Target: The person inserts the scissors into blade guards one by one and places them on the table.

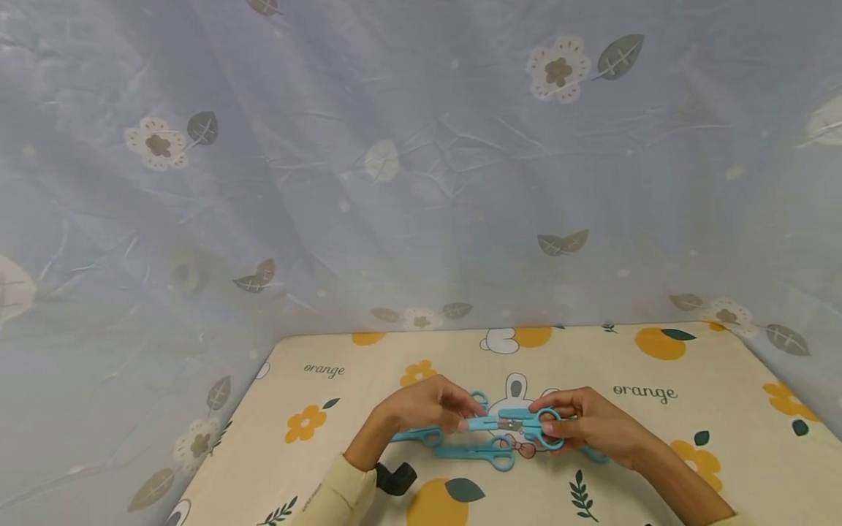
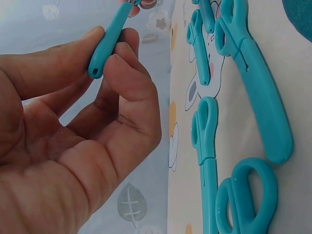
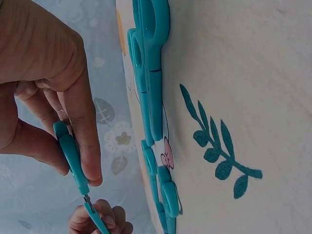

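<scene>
My left hand (image 1: 424, 403) pinches the teal blade cover (image 2: 108, 46) of a pair of scissors between thumb and fingers. At the other end, my right hand (image 1: 588, 422) grips the same scissors (image 3: 71, 155) by their teal handles. A short stretch of metal shows between cover and handles. Both hands are raised above the cloth, the cover pointing left. Below them lie several more teal scissors (image 2: 263, 97), their blades hidden in matching covers. One covered pair (image 1: 470, 453) lies just in front of the held scissors.
A pale cloth (image 1: 355, 409) printed with oranges, flowers and a rabbit covers the table. Behind it and at the sides hangs a greyish floral curtain (image 1: 427, 219). A black wrist strap (image 1: 396, 479) is on the left forearm.
</scene>
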Motion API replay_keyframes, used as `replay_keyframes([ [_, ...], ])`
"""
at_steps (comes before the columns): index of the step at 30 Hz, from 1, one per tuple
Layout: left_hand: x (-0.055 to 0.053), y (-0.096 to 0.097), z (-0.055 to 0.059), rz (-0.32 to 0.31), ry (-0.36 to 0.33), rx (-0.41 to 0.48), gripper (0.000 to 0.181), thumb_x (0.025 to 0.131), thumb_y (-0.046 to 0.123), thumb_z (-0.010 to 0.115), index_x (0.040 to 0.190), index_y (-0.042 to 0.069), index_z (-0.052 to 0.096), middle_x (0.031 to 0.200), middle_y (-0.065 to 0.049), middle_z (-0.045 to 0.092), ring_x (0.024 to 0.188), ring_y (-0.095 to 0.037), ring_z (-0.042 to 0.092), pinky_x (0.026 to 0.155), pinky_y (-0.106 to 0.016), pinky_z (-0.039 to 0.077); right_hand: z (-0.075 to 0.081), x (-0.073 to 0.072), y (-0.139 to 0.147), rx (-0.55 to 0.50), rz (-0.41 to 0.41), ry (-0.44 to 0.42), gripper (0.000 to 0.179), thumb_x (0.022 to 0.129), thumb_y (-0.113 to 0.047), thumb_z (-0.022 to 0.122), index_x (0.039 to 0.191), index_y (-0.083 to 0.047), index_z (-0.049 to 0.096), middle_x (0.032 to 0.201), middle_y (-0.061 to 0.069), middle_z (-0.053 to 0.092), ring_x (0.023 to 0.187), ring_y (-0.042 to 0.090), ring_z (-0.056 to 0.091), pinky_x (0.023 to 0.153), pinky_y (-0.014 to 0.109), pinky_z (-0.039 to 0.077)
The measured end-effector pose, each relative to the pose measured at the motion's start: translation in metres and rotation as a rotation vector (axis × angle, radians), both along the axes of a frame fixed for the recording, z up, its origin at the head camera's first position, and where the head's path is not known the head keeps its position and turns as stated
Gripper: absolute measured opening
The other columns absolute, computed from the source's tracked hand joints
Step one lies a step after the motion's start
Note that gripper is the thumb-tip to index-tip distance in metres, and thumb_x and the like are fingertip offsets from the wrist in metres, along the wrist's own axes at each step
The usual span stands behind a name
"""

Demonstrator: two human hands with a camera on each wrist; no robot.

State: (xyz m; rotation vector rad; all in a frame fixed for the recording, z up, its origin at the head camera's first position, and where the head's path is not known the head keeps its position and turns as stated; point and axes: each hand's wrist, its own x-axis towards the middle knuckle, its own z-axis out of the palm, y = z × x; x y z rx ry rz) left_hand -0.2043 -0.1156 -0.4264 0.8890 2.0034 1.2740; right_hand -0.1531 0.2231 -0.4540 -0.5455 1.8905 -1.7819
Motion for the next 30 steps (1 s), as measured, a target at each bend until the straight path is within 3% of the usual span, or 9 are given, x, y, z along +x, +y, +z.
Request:
replay_keyframes([
  [7,0.002,0.003,0.0,0.012,-0.009,-0.008,0.032,0.096,-0.006,0.065,0.126,-0.003,0.077,0.091,0.005,0.069,0.076,-0.007,0.061,0.071,-0.023,0.055,-0.001,-0.001,-0.004,0.004,-0.005,-0.007,0.05,0.105,-0.012,0.07,0.143,0.018,0.054,0.108,0.003,0.08,0.091,0.012,0.077,0.079,0.034,0.066],
  [15,0.005,0.005,-0.002,0.033,-0.07,-0.01,0.033,0.096,-0.004,0.066,0.128,-0.005,0.075,0.094,0.004,0.066,0.081,-0.009,0.061,0.073,-0.023,0.055,-0.002,0.0,-0.008,0.008,-0.014,-0.017,0.052,0.104,-0.013,0.072,0.141,0.018,0.054,0.106,0.004,0.081,0.09,0.012,0.077,0.08,0.035,0.066],
  [22,0.006,0.007,-0.005,0.046,-0.075,0.006,0.033,0.095,-0.006,0.066,0.127,-0.007,0.074,0.093,0.003,0.069,0.081,-0.008,0.064,0.072,-0.022,0.056,-0.004,-0.001,-0.011,0.007,-0.015,-0.015,0.049,0.103,-0.012,0.072,0.14,0.017,0.056,0.101,0.002,0.08,0.088,0.011,0.075,0.08,0.036,0.067],
  [27,0.007,0.009,-0.008,0.04,-0.06,0.02,0.033,0.094,-0.009,0.064,0.125,-0.009,0.074,0.09,0.003,0.068,0.076,-0.007,0.06,0.07,-0.023,0.053,-0.005,-0.001,-0.014,0.023,-0.02,-0.004,0.05,0.103,-0.011,0.071,0.141,0.018,0.055,0.099,0.001,0.079,0.088,0.01,0.074,0.08,0.036,0.067],
  [30,0.008,0.01,-0.007,0.038,-0.009,0.015,0.033,0.092,-0.011,0.064,0.122,-0.008,0.076,0.09,-0.002,0.071,0.077,-0.006,0.06,0.069,-0.021,0.051,-0.004,-0.002,-0.016,0.042,-0.032,-0.004,0.05,0.103,-0.012,0.072,0.14,0.017,0.056,0.098,0.001,0.078,0.087,0.01,0.073,0.079,0.036,0.067],
])
